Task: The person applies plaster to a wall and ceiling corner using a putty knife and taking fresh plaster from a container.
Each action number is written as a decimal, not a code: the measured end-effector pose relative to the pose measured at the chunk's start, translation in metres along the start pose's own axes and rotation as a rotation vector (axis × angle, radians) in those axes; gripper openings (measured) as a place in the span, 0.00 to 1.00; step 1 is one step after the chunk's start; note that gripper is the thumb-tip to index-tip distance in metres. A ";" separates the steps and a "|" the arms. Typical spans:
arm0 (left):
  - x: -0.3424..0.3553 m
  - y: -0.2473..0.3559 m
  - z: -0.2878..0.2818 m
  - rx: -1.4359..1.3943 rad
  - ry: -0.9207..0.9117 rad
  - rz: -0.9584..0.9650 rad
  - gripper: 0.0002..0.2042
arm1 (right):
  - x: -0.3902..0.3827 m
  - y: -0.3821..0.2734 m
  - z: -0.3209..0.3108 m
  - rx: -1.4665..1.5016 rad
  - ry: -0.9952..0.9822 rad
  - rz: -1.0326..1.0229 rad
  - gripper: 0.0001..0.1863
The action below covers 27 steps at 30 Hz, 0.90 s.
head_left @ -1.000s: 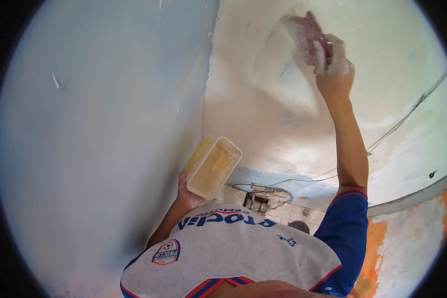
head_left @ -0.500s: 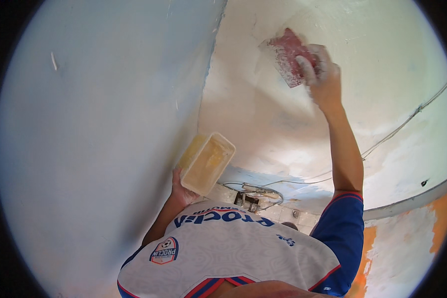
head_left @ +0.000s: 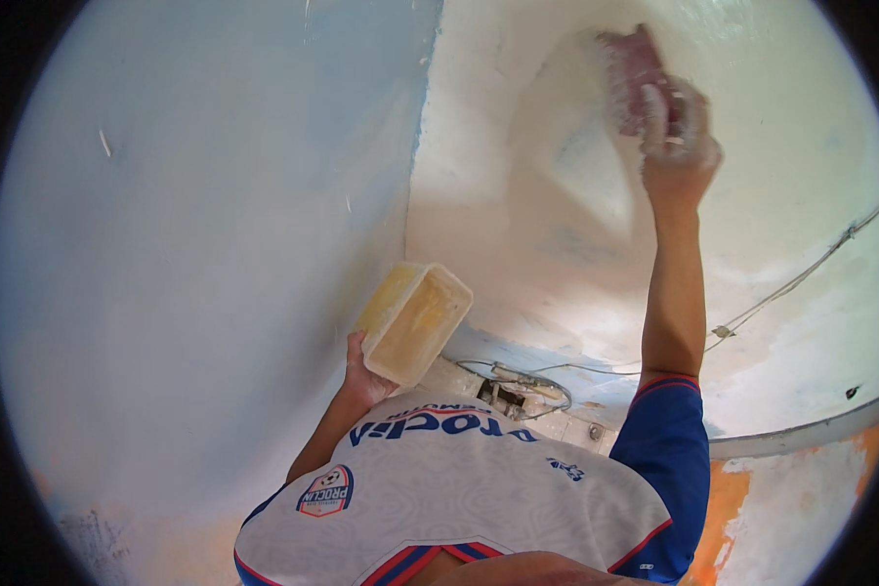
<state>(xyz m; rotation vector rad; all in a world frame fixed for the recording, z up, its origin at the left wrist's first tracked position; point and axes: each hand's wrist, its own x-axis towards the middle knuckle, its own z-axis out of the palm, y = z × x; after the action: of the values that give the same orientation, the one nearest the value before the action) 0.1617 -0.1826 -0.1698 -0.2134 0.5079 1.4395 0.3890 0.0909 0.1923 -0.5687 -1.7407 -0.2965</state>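
Pressing flat against the white wall (head_left: 557, 225), a reddish, plaster-smeared trowel (head_left: 633, 83) sits high up to the right of the room corner, and the right hand (head_left: 679, 146) is clamped around its handle, arm stretched fully up. The blade lies face-on to the surface, which looks like the way to spread a thin coat evenly; wet, paler streaks show around it. Down lower, the left hand (head_left: 366, 376) is closed on the near end of a yellowish rectangular plastic tub (head_left: 415, 322), fingers wrapped under its rim. It is held tilted with the open mouth toward the wall, close to the chest, probably so the filler stays within easy reach of the trowel.

Further out, the pale blue wall (head_left: 195, 273) fills the left side and meets the white one at the corner. Thin cables (head_left: 801, 283) run across the right wall, and a coil of wire (head_left: 518, 376) lies on the floor below with some debris. An orange band (head_left: 723, 518) shows at lower right.

The trowel's handle is hidden by the fingers, the tub's contents are hard to make out, and the person's legs are cut off at the edge.
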 end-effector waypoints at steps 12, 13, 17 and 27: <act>-0.016 -0.038 0.018 0.065 -0.065 0.085 0.35 | 0.021 0.011 -0.020 -0.053 0.113 -0.172 0.08; -0.017 -0.040 0.019 0.063 -0.066 0.069 0.35 | 0.013 0.015 -0.021 -0.023 0.039 -0.178 0.08; -0.029 -0.056 0.023 0.093 -0.029 0.123 0.34 | -0.044 0.016 0.015 -0.212 -0.218 -0.560 0.10; -0.034 -0.062 0.011 0.051 -0.023 0.095 0.35 | -0.016 0.022 -0.014 -0.200 -0.069 -0.468 0.09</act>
<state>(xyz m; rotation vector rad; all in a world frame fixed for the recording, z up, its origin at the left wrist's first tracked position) 0.2234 -0.2164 -0.1547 -0.1328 0.5411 1.5179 0.4153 0.0993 0.1783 -0.3074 -1.9119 -0.7934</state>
